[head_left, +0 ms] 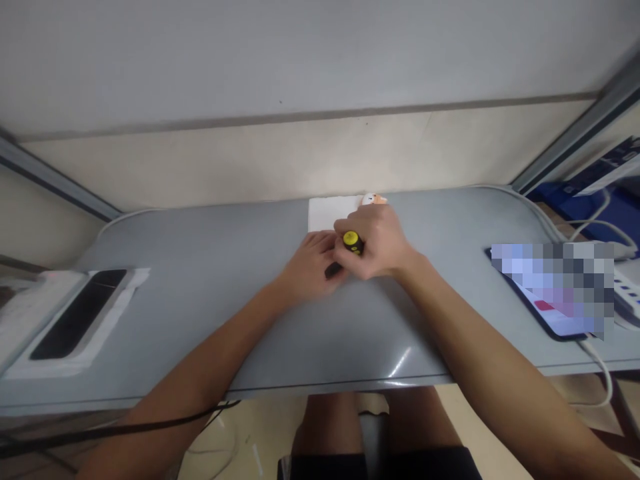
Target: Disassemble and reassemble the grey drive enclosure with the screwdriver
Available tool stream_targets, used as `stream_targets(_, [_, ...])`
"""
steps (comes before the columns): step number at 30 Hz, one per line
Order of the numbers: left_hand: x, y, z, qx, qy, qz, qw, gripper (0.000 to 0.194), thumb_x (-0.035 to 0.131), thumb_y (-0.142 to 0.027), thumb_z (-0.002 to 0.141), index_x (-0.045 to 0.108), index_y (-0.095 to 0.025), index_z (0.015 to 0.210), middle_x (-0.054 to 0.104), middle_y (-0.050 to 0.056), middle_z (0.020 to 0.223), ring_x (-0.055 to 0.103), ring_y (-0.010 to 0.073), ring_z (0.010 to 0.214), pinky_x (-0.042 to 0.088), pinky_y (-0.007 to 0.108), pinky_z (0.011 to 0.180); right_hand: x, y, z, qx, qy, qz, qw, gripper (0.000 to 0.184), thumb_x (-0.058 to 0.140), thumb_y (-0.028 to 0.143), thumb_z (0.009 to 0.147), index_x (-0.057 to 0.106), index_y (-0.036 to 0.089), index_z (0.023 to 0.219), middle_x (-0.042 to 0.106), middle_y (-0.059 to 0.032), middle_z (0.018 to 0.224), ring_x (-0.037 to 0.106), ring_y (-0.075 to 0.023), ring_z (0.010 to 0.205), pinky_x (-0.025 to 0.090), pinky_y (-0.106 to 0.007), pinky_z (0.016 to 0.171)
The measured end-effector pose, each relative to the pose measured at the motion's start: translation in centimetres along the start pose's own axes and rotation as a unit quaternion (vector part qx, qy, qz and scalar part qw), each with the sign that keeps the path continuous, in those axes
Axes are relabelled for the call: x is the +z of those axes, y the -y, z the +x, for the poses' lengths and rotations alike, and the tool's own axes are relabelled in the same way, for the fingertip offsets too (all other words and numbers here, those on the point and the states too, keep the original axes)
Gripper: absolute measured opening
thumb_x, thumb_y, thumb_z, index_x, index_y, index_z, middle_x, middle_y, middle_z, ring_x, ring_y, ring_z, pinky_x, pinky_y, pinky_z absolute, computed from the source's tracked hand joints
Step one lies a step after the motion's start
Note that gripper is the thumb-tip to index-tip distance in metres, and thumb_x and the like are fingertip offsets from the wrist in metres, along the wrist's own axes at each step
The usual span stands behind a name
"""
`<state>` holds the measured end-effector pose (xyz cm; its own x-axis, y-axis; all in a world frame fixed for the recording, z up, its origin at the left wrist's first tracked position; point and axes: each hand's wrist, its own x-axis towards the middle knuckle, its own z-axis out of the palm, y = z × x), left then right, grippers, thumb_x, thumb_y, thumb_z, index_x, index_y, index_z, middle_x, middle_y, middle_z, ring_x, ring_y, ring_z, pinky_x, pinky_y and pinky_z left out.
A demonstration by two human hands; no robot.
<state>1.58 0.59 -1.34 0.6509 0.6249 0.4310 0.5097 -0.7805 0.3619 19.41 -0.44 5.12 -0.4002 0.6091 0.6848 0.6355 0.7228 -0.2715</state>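
My right hand [377, 240] is wrapped around an upright screwdriver [352, 240] with a black handle and a yellow end cap; its tip is hidden below the hands. Close against it, my left hand [313, 267] rests low over the table, fingers together. A small dark thing [333, 270] shows between my left hand and the right one, mostly covered, and I cannot make out its kind. Just beyond the hands lies a white sheet [327, 212]. Behind my right hand sits a small white and orange figure [373, 199], partly hidden.
The grey table [200, 247] ends at a pale wall. On the left, a black phone [83, 313] lies on white paper. To the right are a lit tablet or phone [545, 307] with a white cable [603, 360] and a white power strip [627, 293]. A black cable [150, 423] crosses near my left forearm.
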Motion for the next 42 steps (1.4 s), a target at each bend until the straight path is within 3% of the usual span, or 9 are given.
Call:
stream_targets(7, [0.0, 0.0, 0.0, 0.004, -0.007, 0.017, 1.000, 0.019, 0.065, -0.027, 0.089, 0.066, -0.024, 0.108, 0.070, 0.009, 0.110, 0.063, 0.0313, 0.113, 0.050, 0.054, 0.103, -0.2, -0.4, 0.0, 0.002, 0.026, -0.017, 1.000, 0.032, 0.052, 0.030, 0.070, 0.023, 0.023, 0.058, 0.024, 0.0035, 0.048, 0.016, -0.0124, 0.051, 0.015, -0.035, 0.057])
stream_targets(14, [-0.4, -0.4, -0.1, 0.013, 0.000, 0.027, 1.000, 0.021, 0.064, -0.028, 0.094, 0.071, -0.028, 0.114, 0.070, 0.007, 0.119, 0.062, 0.0300, 0.117, 0.047, 0.052, 0.107, -0.8, -0.9, -0.1, 0.044, 0.004, 0.014, 0.999, 0.030, 0.051, 0.027, 0.068, 0.023, 0.023, 0.059, 0.021, 0.0040, 0.053, 0.014, -0.0126, 0.057, 0.020, -0.035, 0.059])
stream_targets(21, [-0.8, -1.1, 0.0, 0.041, 0.010, -0.016, 0.999, 0.019, 0.068, -0.035, 0.097, 0.074, -0.028, 0.113, 0.070, 0.007, 0.126, 0.062, 0.0263, 0.122, 0.044, 0.048, 0.110, -0.6, -2.0, 0.0, 0.156, -0.117, 0.198, 0.961, 0.026, 0.047, 0.023, 0.076, 0.029, 0.024, 0.058, 0.028, 0.0027, 0.055, 0.028, -0.0111, 0.054, 0.022, -0.030, 0.052])
stream_targets(24, [-0.6, -1.2, 0.1, 0.041, 0.016, -0.025, 0.999, 0.018, 0.069, -0.039, 0.098, 0.074, -0.027, 0.111, 0.070, 0.007, 0.124, 0.062, 0.0259, 0.120, 0.044, 0.046, 0.108, -0.1, -3.0, 0.0, 0.170, -0.173, 0.209, 0.947, 0.030, 0.047, 0.025, 0.083, 0.033, 0.024, 0.056, 0.034, 0.0015, 0.054, 0.034, -0.0116, 0.053, 0.024, -0.029, 0.050])
stream_targets(29, [-0.6, -0.9, 0.4, 0.033, -0.019, -0.031, 0.999, 0.014, 0.063, -0.035, 0.102, 0.073, -0.024, 0.102, 0.073, 0.006, 0.111, 0.065, 0.0222, 0.108, 0.047, 0.042, 0.101, 0.5, -3.9, 0.0, 0.188, -0.246, 0.210, 0.928, 0.037, 0.044, 0.030, 0.094, 0.036, 0.024, 0.059, 0.037, 0.0010, 0.054, 0.037, -0.0120, 0.051, 0.028, -0.028, 0.048])
stream_targets(35, [-1.1, 0.4, 0.6, -0.024, -0.060, -0.031, 0.997, 0.017, 0.060, -0.031, 0.103, 0.073, -0.025, 0.094, 0.072, 0.004, 0.097, 0.063, 0.0219, 0.098, 0.050, 0.041, 0.095, 0.6, -4.2, 0.1, 0.238, -0.296, 0.231, 0.896, 0.037, 0.044, 0.032, 0.097, 0.041, 0.024, 0.062, 0.039, 0.0016, 0.058, 0.042, -0.0122, 0.051, 0.035, -0.027, 0.048])
stream_targets(42, [-2.0, 3.9, -0.3, -0.136, -0.120, 0.012, 0.983, 0.018, 0.062, -0.035, 0.101, 0.076, -0.026, 0.095, 0.075, 0.005, 0.099, 0.064, 0.0243, 0.101, 0.051, 0.045, 0.098, 0.1, -4.9, 0.3, 0.342, -0.313, 0.225, 0.857, 0.033, 0.048, 0.029, 0.091, 0.042, 0.023, 0.060, 0.045, 0.0026, 0.055, 0.048, -0.0122, 0.053, 0.038, -0.026, 0.052])
